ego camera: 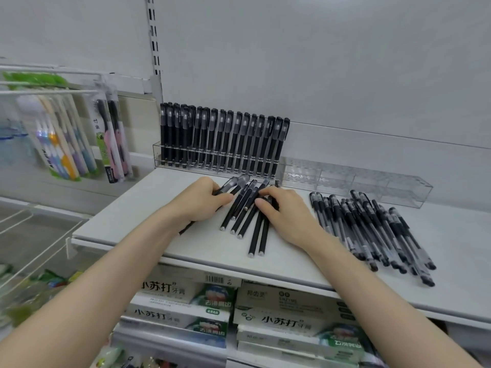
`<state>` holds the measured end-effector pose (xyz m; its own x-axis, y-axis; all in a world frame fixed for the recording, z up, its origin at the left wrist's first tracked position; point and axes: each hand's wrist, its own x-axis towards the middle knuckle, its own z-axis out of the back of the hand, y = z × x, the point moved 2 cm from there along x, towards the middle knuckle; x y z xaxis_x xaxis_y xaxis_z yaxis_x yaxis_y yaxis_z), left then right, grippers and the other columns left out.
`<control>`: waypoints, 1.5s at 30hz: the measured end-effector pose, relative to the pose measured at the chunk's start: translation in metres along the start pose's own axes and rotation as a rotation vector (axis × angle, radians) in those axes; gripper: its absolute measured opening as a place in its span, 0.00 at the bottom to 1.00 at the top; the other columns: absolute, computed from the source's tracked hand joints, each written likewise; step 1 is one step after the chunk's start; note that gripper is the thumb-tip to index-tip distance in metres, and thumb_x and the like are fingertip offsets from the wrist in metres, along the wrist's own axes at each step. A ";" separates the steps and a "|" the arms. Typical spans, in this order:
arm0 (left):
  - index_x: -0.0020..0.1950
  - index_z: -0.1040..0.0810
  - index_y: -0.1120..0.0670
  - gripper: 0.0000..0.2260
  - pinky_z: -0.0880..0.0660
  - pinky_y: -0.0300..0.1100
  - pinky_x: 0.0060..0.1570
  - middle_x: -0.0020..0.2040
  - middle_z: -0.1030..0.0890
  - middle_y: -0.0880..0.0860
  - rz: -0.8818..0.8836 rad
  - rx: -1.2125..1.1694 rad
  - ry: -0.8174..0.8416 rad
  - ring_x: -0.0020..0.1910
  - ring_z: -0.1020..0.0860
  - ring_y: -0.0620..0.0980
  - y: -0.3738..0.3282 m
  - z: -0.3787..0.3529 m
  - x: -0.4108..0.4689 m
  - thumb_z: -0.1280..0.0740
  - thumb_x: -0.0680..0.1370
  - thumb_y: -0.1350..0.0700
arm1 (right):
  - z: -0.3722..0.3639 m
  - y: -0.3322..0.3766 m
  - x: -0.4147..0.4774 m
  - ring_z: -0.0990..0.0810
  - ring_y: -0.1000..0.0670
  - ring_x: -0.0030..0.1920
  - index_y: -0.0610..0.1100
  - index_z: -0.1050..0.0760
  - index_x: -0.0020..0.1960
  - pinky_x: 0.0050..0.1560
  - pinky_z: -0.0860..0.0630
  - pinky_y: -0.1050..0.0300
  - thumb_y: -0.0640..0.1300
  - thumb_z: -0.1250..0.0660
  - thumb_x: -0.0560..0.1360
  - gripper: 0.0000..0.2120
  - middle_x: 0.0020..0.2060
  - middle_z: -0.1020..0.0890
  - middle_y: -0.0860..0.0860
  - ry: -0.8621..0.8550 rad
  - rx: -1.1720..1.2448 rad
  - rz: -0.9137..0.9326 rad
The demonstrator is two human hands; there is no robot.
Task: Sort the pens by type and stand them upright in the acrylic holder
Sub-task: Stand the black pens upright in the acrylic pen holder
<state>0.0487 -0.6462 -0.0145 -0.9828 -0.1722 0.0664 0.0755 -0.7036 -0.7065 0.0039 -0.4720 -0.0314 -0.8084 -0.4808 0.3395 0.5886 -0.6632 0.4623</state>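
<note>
A clear acrylic holder (372, 181) runs along the back of the shelf. Its left half is filled with several matte black capped pens (225, 142) standing upright; its right half holds no pens. Several more matte black pens (248, 219) lie fanned on the shelf in front. My left hand (202, 200) grips one or more of these pens, one sticking out below the wrist. My right hand (281, 208) curls its fingers over the upper ends of the fanned pens. A separate pile of clear-barrelled black pens (372, 229) lies to the right.
The grey shelf (148, 208) has a front edge just below the pens. Toothbrush packs (79, 139) hang at the left on wire hooks. Toothpaste boxes (279, 314) fill the lower shelf. A wire basket (34, 240) stands at lower left.
</note>
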 end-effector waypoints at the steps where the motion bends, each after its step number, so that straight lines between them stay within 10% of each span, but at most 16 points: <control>1: 0.37 0.30 0.56 0.13 0.41 0.39 0.26 0.28 0.35 0.51 -0.008 -0.045 0.000 0.25 0.38 0.48 0.000 0.001 -0.002 0.37 0.79 0.53 | 0.002 0.002 -0.001 0.26 0.49 0.53 0.45 0.24 0.61 0.54 0.31 0.55 0.49 0.40 0.80 0.13 0.54 0.19 0.49 -0.007 0.005 0.015; 5: 0.43 0.30 0.55 0.09 0.34 0.34 0.28 0.32 0.27 0.50 -0.083 -0.375 0.022 0.27 0.30 0.43 0.001 0.005 -0.017 0.40 0.81 0.54 | 0.009 0.014 -0.003 0.26 0.57 0.51 0.45 0.26 0.63 0.50 0.32 0.73 0.47 0.38 0.79 0.14 0.52 0.21 0.55 -0.060 0.253 0.025; 15: 0.49 0.31 0.58 0.04 0.27 0.41 0.34 0.34 0.24 0.54 -0.363 -0.597 0.008 0.31 0.26 0.50 -0.002 0.027 -0.020 0.39 0.81 0.57 | 0.028 0.076 0.039 0.20 0.56 0.42 0.46 0.25 0.51 0.47 0.20 0.57 0.43 0.32 0.77 0.04 0.41 0.19 0.54 -0.247 0.702 0.175; 30: 0.44 0.31 0.54 0.06 0.39 0.29 0.21 0.30 0.28 0.50 -0.402 -0.673 -0.014 0.20 0.34 0.39 0.065 0.084 0.069 0.37 0.80 0.59 | -0.019 0.120 0.132 0.17 0.51 0.38 0.45 0.31 0.66 0.40 0.18 0.58 0.36 0.33 0.76 0.20 0.36 0.23 0.40 -0.467 0.763 0.079; 38: 0.45 0.29 0.45 0.05 0.34 0.41 0.33 0.37 0.26 0.46 -0.396 -0.782 -0.185 0.31 0.30 0.43 0.100 0.083 0.099 0.39 0.80 0.47 | -0.016 0.119 0.154 0.16 0.48 0.38 0.46 0.34 0.63 0.46 0.18 0.48 0.36 0.33 0.76 0.19 0.38 0.21 0.50 -0.679 0.568 0.032; 41: 0.63 0.32 0.56 0.22 0.26 0.59 0.39 0.57 0.23 0.63 -0.388 -0.809 -0.119 0.42 0.23 0.59 0.098 0.080 0.097 0.37 0.77 0.42 | -0.023 0.120 0.159 0.16 0.48 0.38 0.46 0.33 0.62 0.46 0.18 0.49 0.37 0.32 0.76 0.18 0.43 0.21 0.49 -0.682 0.483 0.037; 45: 0.69 0.41 0.67 0.26 0.32 0.32 0.29 0.43 0.27 0.57 -0.399 -0.819 -0.082 0.27 0.31 0.40 0.102 0.076 0.097 0.40 0.80 0.50 | -0.031 0.122 0.165 0.17 0.48 0.37 0.47 0.32 0.61 0.45 0.18 0.47 0.38 0.32 0.75 0.17 0.42 0.23 0.53 -0.677 0.417 0.060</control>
<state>-0.0265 -0.7873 -0.0262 -0.8930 -0.0921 0.4406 -0.4409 -0.0179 -0.8974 -0.0579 -0.6507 0.0556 -0.6768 0.0326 0.7354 0.6917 -0.3137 0.6505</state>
